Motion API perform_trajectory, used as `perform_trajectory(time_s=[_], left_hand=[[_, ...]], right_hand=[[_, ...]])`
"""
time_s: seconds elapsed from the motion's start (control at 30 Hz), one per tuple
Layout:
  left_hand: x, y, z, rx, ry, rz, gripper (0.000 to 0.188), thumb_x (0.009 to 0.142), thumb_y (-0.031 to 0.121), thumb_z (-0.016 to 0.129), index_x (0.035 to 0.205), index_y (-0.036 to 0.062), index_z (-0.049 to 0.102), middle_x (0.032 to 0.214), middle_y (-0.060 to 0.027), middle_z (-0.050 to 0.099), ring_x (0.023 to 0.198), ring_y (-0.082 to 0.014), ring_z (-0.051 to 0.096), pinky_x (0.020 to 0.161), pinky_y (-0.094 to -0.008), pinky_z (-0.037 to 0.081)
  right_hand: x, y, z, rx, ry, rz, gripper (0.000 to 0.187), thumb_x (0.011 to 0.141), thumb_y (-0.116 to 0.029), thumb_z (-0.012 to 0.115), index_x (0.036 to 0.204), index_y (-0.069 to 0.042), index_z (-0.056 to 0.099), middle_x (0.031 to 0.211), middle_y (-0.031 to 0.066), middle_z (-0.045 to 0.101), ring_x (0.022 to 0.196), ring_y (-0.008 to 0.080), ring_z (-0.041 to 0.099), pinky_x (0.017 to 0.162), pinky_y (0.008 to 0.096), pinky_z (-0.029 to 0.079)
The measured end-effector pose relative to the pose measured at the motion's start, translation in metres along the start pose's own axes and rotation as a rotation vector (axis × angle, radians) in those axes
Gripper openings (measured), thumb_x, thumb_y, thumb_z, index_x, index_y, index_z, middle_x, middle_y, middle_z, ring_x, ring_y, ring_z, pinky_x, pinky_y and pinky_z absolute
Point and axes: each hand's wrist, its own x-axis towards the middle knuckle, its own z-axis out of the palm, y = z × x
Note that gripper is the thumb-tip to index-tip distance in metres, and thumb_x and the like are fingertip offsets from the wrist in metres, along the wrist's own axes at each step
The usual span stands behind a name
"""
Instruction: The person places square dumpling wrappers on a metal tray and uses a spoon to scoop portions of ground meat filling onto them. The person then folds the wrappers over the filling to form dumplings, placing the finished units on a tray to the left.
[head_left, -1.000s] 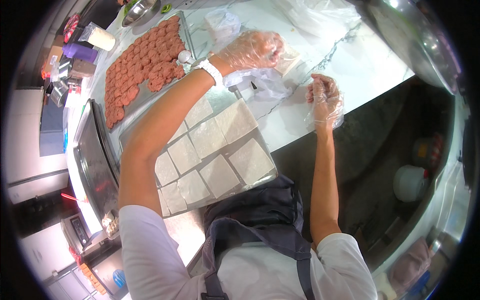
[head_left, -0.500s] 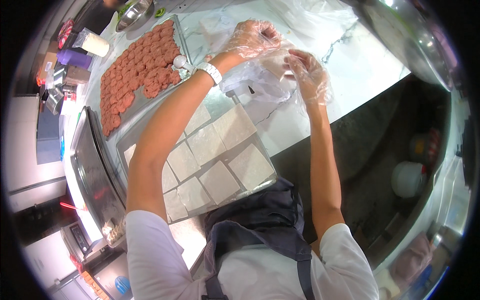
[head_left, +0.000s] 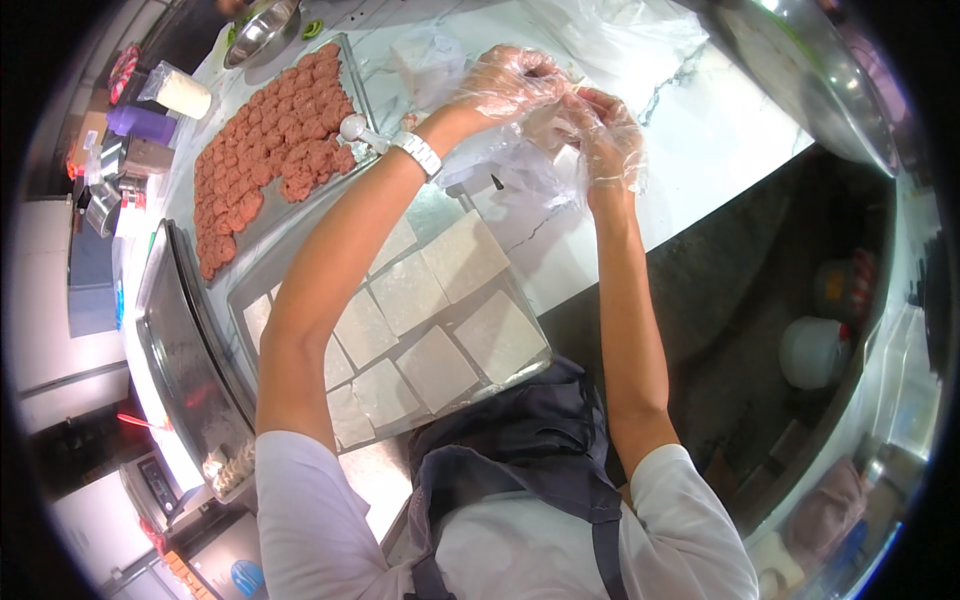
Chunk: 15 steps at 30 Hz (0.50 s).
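Both my hands wear clear plastic gloves and meet over the far part of the marble table. My left hand [head_left: 515, 82] is closed, its fingertips curled toward my right hand [head_left: 610, 135], whose fingers are pinched together. What lies between the fingertips is too small to make out. Just below them sits a crumpled clear plastic bag [head_left: 515, 165] beside a pale flat sheet or stack [head_left: 546, 124]. Nearer me, a metal tray [head_left: 360, 437] carries several pale square dough wrappers [head_left: 467, 255]. To the left, portioned raw ground meat [head_left: 275, 135] covers another tray, a scoop [head_left: 355, 128] at its edge.
A metal bowl [head_left: 262, 35] stands at the far left, near a purple container [head_left: 142, 124]. Dark metal trays [head_left: 190, 330] lie along the left side. Another plastic bag [head_left: 620, 40] is at the back. A large metal bowl [head_left: 815, 80] is at the far right.
My right hand has moved left and slightly up to meet my left hand; its spread fingers have closed into a pinch. My left hand has shifted only slightly.
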Motion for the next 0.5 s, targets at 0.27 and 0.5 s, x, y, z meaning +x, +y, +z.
perform_trajectory(time_s=[0.27, 0.5], left_hand=[[-0.004, 0.0023, 0.0027, 0.046, 0.011, -0.008, 0.027, 0.081, 0.029, 0.069, 0.093, 0.0042, 0.067, 0.085, -0.0052, 0.066, 0.077, -0.0146, 0.059, 0.074, -0.0284, 0.047], [-0.0043, 0.0005, 0.0076, 0.014, 0.034, -0.043, 0.027, 0.081, 0.03, 0.069, 0.087, 0.004, 0.066, 0.079, -0.0032, 0.064, 0.074, -0.0123, 0.056, 0.072, -0.0277, 0.046]], right_hand=[[0.0024, 0.0027, -0.0045, 0.015, 0.018, -0.02, 0.023, 0.083, -0.009, 0.066, 0.094, 0.008, 0.057, 0.084, 0.0132, 0.062, 0.072, 0.0175, 0.064, 0.06, 0.0274, 0.056], [0.0059, 0.0063, -0.0049, -0.107, 0.03, -0.043, 0.021, 0.085, -0.011, 0.063, 0.094, 0.008, 0.057, 0.085, 0.0131, 0.062, 0.076, 0.0186, 0.064, 0.061, 0.0281, 0.054]])
